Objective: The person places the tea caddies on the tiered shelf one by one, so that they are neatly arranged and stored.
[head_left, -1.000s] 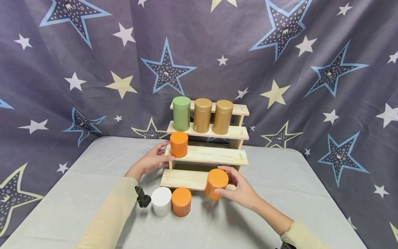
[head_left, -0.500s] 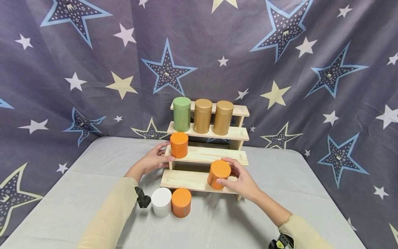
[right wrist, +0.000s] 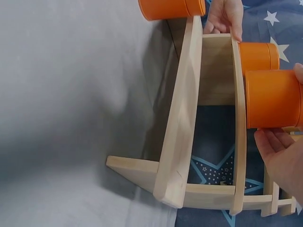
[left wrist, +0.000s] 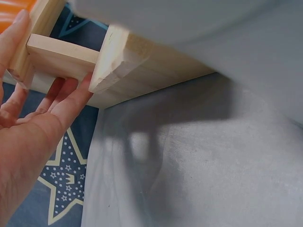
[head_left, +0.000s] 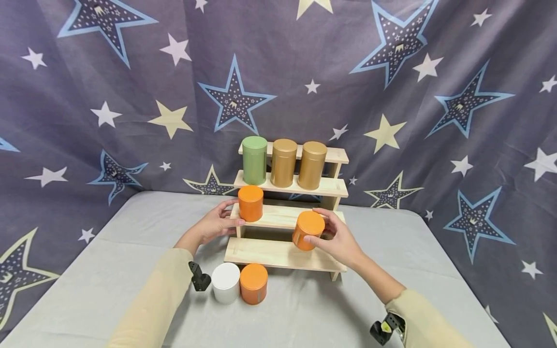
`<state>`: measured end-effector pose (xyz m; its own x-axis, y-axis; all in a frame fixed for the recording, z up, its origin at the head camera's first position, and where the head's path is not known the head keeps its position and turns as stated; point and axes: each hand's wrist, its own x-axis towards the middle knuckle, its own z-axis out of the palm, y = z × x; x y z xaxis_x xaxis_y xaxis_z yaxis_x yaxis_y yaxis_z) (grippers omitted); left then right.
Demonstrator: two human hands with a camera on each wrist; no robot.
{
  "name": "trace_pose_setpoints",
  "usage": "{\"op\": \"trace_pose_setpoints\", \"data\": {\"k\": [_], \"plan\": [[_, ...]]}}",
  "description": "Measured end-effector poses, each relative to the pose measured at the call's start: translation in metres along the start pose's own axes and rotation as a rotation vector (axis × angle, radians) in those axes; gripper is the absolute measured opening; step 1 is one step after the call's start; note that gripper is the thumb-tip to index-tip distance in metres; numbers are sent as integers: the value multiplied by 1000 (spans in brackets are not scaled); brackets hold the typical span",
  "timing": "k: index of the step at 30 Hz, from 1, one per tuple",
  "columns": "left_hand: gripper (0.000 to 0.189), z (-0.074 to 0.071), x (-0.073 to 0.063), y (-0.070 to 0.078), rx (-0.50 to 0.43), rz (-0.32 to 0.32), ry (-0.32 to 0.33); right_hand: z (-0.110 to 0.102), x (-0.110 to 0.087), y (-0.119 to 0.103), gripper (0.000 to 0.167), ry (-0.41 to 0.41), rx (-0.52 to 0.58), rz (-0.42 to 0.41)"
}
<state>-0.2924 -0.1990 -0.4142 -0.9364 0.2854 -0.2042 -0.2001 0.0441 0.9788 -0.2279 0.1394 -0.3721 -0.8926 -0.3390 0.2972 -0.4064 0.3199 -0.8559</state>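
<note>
My right hand (head_left: 338, 241) grips an orange tin (head_left: 308, 232) by its sides, thumb at the front. In the head view this tin overlaps the second tier; the right wrist view shows it close beside that tier, but contact I cannot tell. My left hand (head_left: 216, 223) holds the left end of the stepped wooden shelf (head_left: 278, 253). In the left wrist view its thumb lies at the tier's front edge and the fingers (left wrist: 71, 104) reach the side panel. Another orange tin (head_left: 250, 204) stands upright on that tier, near the left hand.
A green tin (head_left: 254, 162) and two gold tins (head_left: 284, 164) stand on the third tier. On the grey cloth before the shelf are a white tin (head_left: 226, 284) and an orange tin (head_left: 254, 285), side by side. A star-patterned curtain (head_left: 278, 63) hangs behind.
My right hand has raised the orange tin from in front of the lowest tier up and slightly right to the second tier. My left hand has stayed in place.
</note>
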Motion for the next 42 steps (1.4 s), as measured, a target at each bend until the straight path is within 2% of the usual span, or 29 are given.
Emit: {"op": "trace_pose_setpoints", "data": {"k": [13, 24, 35, 42], "plan": [[85, 1, -1, 1, 7, 7, -1, -7, 20, 7, 69, 45, -27, 66], [85, 1, -1, 1, 9, -1, 8, -9, 36, 15, 67, 82, -35, 62], [84, -2, 2, -2, 18, -2, 12, -6, 50, 18, 70, 145, -58, 119], [84, -3, 3, -3, 17, 5, 7, 0, 54, 21, 69, 194, -26, 152]]}}
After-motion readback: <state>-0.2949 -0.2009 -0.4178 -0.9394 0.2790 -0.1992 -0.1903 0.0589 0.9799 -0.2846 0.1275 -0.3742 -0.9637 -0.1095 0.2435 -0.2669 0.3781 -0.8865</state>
